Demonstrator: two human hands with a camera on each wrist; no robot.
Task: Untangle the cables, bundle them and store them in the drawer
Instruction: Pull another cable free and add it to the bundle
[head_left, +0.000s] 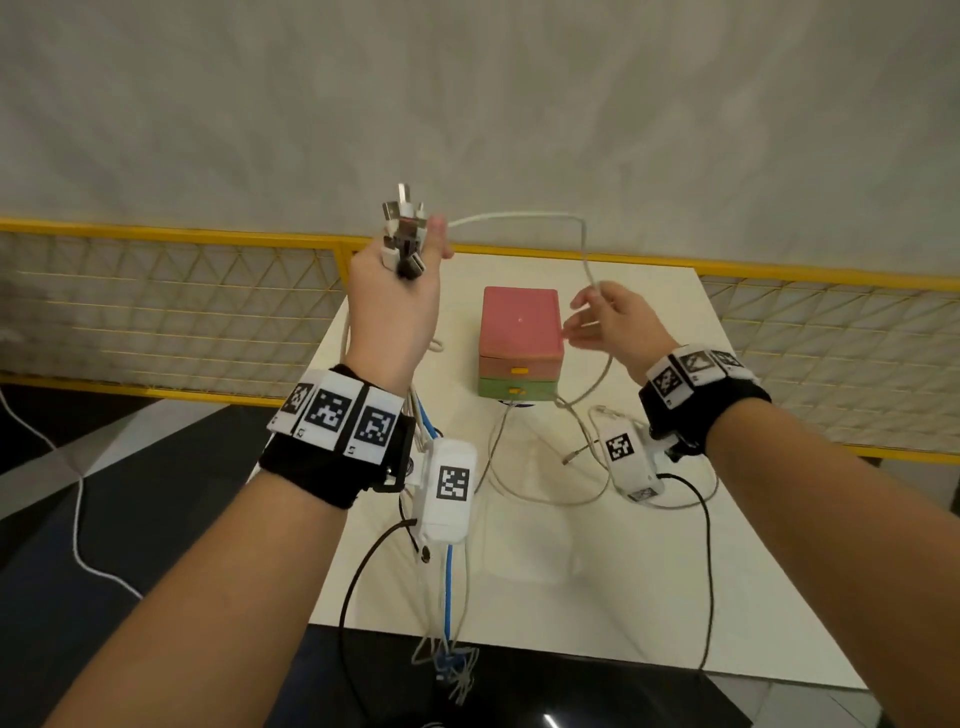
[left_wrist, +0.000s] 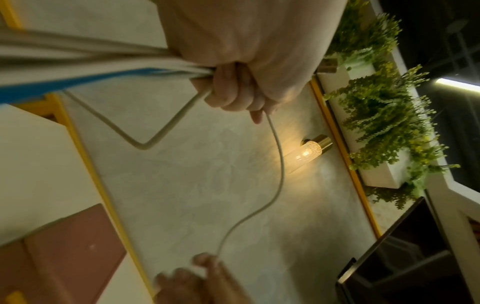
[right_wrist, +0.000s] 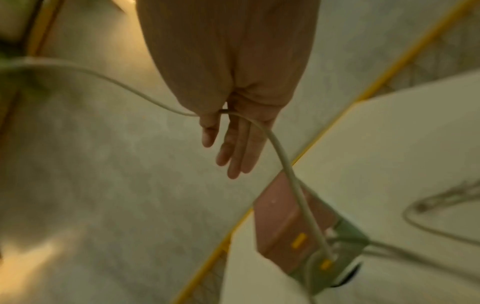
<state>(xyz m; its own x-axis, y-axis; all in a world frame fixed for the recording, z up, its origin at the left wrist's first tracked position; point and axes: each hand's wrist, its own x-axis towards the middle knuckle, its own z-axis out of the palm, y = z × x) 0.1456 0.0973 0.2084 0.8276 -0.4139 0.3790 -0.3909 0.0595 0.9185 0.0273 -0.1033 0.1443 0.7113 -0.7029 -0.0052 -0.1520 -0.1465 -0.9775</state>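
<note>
White table (head_left: 649, 571); cables (head_left: 447, 587) seemingly below left hand (head_left: 395, 306)

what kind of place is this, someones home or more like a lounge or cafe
Probably a lounge or cafe-style interior, though a home can't be ruled out. A white table stands against a yellow-framed mesh railing; the plastered wall carries a glowing brass wall lamp and a white planter of greenery.

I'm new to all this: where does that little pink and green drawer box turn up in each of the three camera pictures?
Head view: the drawer box stands mid-picture on the white table, between the two hands.
Left wrist view: only its pink top shows, in the bottom left corner.
Right wrist view: lower right, tilted, behind the white cable.
Shared landmark: the yellow rail behind the table.
</note>
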